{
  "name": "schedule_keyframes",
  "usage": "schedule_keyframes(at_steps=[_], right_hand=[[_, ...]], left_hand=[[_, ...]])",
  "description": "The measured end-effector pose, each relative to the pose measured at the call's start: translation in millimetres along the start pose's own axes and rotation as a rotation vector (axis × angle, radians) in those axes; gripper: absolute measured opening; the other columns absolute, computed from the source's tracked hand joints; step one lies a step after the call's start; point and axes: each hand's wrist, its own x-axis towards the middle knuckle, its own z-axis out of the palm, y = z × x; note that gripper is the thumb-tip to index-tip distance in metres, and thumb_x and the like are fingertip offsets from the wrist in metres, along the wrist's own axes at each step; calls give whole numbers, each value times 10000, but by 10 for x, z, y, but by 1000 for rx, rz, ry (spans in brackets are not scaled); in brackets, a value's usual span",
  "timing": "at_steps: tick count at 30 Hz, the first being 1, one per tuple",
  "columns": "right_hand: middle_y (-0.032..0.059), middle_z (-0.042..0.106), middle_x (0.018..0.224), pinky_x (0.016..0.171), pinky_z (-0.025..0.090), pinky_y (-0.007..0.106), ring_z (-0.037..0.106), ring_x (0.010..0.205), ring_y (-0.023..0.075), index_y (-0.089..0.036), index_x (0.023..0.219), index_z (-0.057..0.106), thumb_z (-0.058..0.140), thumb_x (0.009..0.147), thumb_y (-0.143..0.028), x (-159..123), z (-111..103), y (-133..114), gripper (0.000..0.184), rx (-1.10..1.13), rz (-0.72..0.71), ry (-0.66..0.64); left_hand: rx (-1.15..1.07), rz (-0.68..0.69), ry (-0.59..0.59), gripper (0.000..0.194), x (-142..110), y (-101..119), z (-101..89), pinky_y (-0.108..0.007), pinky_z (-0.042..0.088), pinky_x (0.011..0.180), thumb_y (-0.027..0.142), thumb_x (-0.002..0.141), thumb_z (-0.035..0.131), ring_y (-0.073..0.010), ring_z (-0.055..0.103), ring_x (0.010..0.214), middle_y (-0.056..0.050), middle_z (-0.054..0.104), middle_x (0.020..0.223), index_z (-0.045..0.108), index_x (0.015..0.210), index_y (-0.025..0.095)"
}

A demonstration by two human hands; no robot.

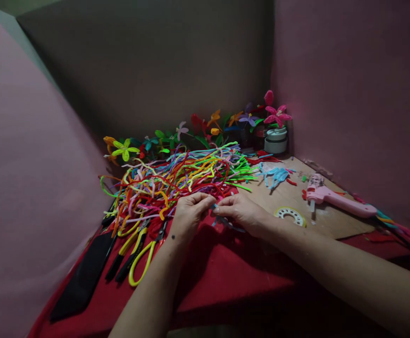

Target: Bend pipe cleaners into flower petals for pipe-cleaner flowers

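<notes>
My left hand (pixel 193 209) and my right hand (pixel 240 211) meet above the red cloth, fingertips almost touching. Both are closed in a pinch on a short light-blue pipe cleaner (pixel 215 206), mostly covered by the fingers. Under my right hand, more pale blue strands show in part, too dim to make out. Just beyond the hands spreads a big tangled heap of coloured pipe cleaners (pixel 176 176). Yellow-handled scissors (pixel 141 265) and black-and-yellow pliers (pixel 131 253) lie left of my left wrist.
A pink glue gun (pixel 342 202) rests on a brown board (pixel 326 225) at right, beside a yellow-and-white tape ring (pixel 290 216) and a bunch of light-blue pieces (pixel 275 176). Pipe-cleaner flowers (pixel 249 118) line the back wall. A black flat object (pixel 81 277) lies front left.
</notes>
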Motion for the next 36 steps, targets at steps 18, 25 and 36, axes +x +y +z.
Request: schedule_keyframes(at_steps=[18, 25, 36], right_hand=[[-12, 535, 404, 332, 220, 193, 351, 303, 56, -143, 539, 533, 540, 691, -233, -8, 41, 25, 177, -189, 40, 68], [-11, 531, 415, 361, 251, 194, 393, 331, 65, -147, 553, 507, 539, 712, -261, 2, 29, 45, 197, -80, 20, 20], [-43, 421, 366, 348, 190, 201, 311, 315, 44, -135, 509, 519, 562, 691, -225, 51, 15, -92, 207, -149, 33, 43]], left_hand=[[119, -2, 77, 240, -9, -46, 42, -215, 279, 447, 354, 629, 647, -69, 347, 423, 40, 458, 441, 591, 542, 137], [180, 91, 80, 228, 45, -125, 52, -215, 322, 496, 333, 663, 599, -83, 409, 482, 31, 499, 486, 561, 533, 149], [-23, -19, -9, 238, 42, -48, -1, -195, 288, 438, 358, 667, 637, -59, 390, 433, 32, 506, 501, 612, 698, 123]])
